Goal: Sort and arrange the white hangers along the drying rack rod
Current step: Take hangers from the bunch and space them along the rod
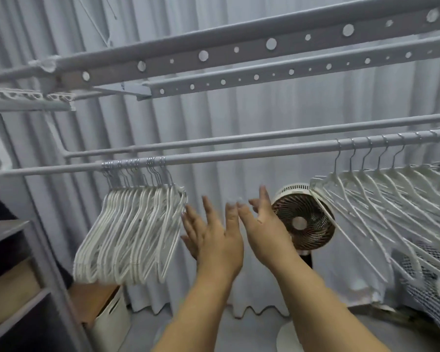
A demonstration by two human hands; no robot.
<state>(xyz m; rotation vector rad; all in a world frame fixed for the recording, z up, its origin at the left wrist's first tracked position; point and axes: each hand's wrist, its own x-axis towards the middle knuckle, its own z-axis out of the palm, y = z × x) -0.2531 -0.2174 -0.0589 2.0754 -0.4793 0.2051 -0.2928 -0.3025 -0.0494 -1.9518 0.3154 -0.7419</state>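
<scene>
- The left hand (215,233) is raised in the middle of the view with its fingers spread and straight, grasping nothing; its fingertips sit just beside the rightmost hanger of the left bunch, and contact cannot be told through the blur.
- The right hand (261,218) is raised beside it, fingers likewise straight and released, touching nothing, in front of a fan.
- The packed bunch of white hangers (132,232) hangs at the left part of the near rod (239,154), hooks crowded close together, bodies overlapping and tilted down to the left.
- A spread row of white hangers (381,199) hangs at the right part of the same rod, hooks spaced apart, bodies fanned toward the lower right.
- A bare stretch of the rod lies between the two groups, above both hands.
- The small round fan (302,222) stands on a pole behind the right hand, its grille facing the camera, just beside the leftmost hanger of the spread row.
- A second rod (239,139) runs parallel just behind the first.
- Perforated bars (239,50) cross overhead.
- A dark shelf unit (13,262) stands at the lower left, with a white bin (112,318) near it on the floor.
- Pale pleated curtains (239,115) fill the background.
</scene>
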